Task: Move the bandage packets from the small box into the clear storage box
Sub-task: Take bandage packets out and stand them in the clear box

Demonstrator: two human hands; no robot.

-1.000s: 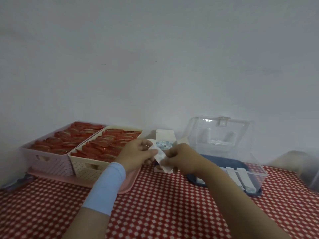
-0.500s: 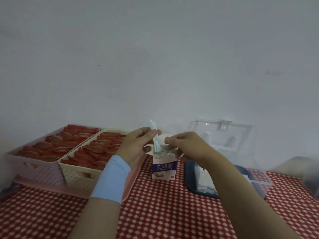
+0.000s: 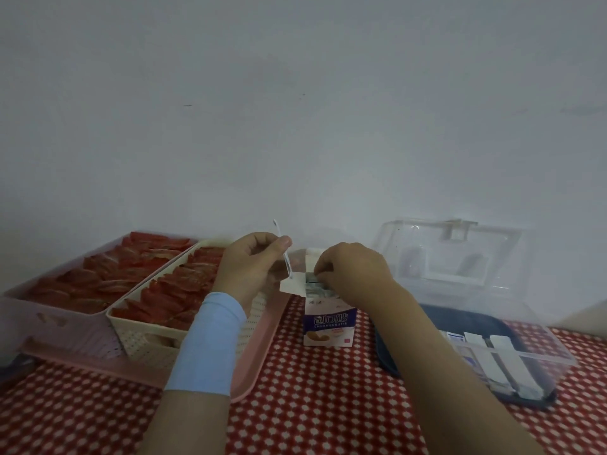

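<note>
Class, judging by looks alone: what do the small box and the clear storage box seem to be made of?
Small box: likely thin printed cardboard, matte; its top flap is creased open. Clear storage box: apparently hard glossy plastic, transparent, with glints on its raised lid.

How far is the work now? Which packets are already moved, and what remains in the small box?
Done: several white packets already lie in the clear storage box, whose lid stands open. In hand: the left hand pinches one thin packet above the small box; the right hand reaches into its open top. Left: more packets still show inside the small box.
</note>
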